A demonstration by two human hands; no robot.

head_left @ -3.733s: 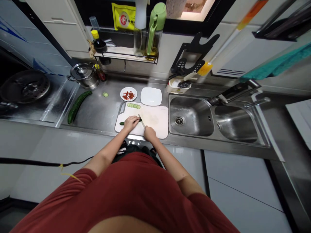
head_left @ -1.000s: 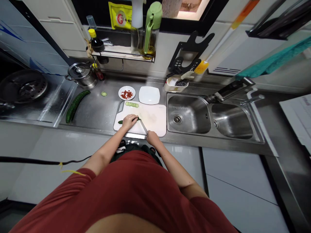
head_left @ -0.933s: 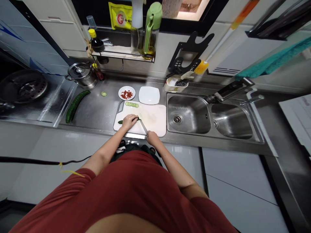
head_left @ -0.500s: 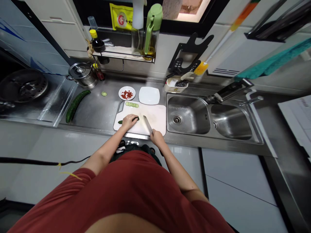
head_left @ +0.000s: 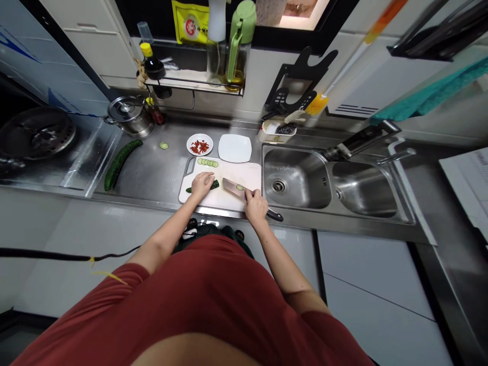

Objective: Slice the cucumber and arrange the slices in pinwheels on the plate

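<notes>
Knife: in the right hand (head_left: 256, 207), whose fingers are closed around it where blade and handle meet; the knife (head_left: 231, 187) has its long axis slanting from far left to near right, blade end pointing left and far over the board, black handle end pointing right and near, past the board's right edge.
Slice on blade: one round green slice (head_left: 240, 187) lies against the upturned face of the blade, just beside the right hand's fingers.
Cut cucumber: on the cutting board (head_left: 247, 175), left of the knife and apart from it; the cut cucumber (head_left: 215, 184) lies with its long axis nearly left to right, right end slightly farther and pointing toward the blade, left end slightly nearer.
Left hand: over the middle of the cut cucumber, fingers reaching far and right; the left hand (head_left: 202, 186) hides whether it grips or merely rests there.
Slice row: overlapping slices (head_left: 208, 162) run left to right along the board's far left edge.
Whole cucumber: on the bench (head_left: 160, 175), well left of the board; the whole cucumber (head_left: 121, 163) runs from near left to far right.
</notes>
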